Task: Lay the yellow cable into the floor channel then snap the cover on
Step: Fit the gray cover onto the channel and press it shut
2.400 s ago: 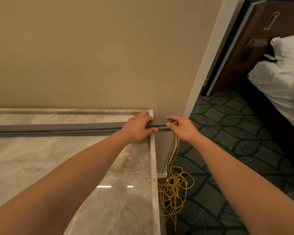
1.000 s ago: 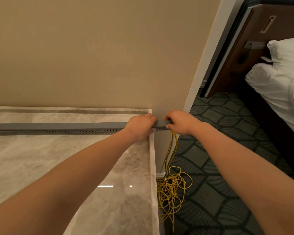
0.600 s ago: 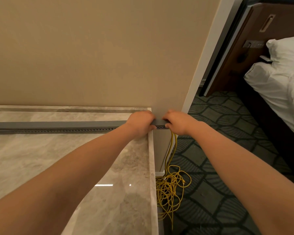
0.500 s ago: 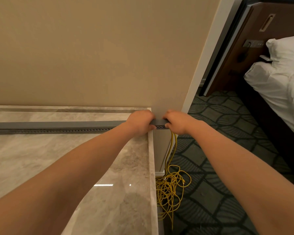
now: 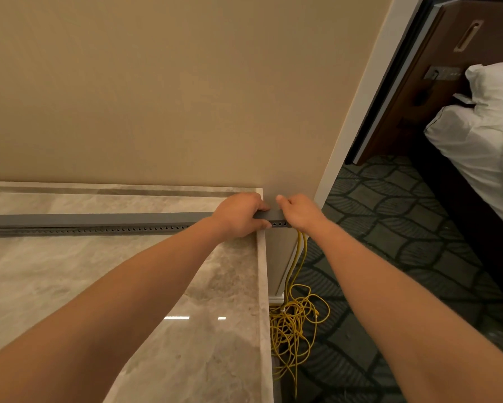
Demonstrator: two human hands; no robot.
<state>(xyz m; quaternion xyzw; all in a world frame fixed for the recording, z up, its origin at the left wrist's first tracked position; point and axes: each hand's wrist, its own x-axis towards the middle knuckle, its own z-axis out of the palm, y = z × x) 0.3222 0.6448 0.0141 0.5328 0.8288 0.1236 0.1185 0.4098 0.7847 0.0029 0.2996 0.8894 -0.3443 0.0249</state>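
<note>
Gripping the right end of the grey channel (image 5: 128,228), the left hand (image 5: 238,216) has its fingers curled over the top, on the flat cover (image 5: 99,219), which sits along the slotted base. Right hand (image 5: 301,213) is touching the very tip of the same run, fingers curled and clamped on the end, thumb up against the wall (image 5: 186,97). The two hands are just beside each other, with only a short bit of channel showing between them.

The yellow cable (image 5: 302,257) comes out directly under the right hand's fingers, drops down the wall corner and ends in a loose tangle on the carpet (image 5: 404,228). I can't tell if any of it is pinched, or how much lies inside.

Channel lies on the marble surface (image 5: 70,286), running off left.

Handling guess: the cover looks like light, stiff plastic, long enough to flex, so it is best pressed from above, working along it. The cable looks thin, limp, springy and snag-prone, so it is best pinched close to the channel mouth, not at the tangle.
</note>
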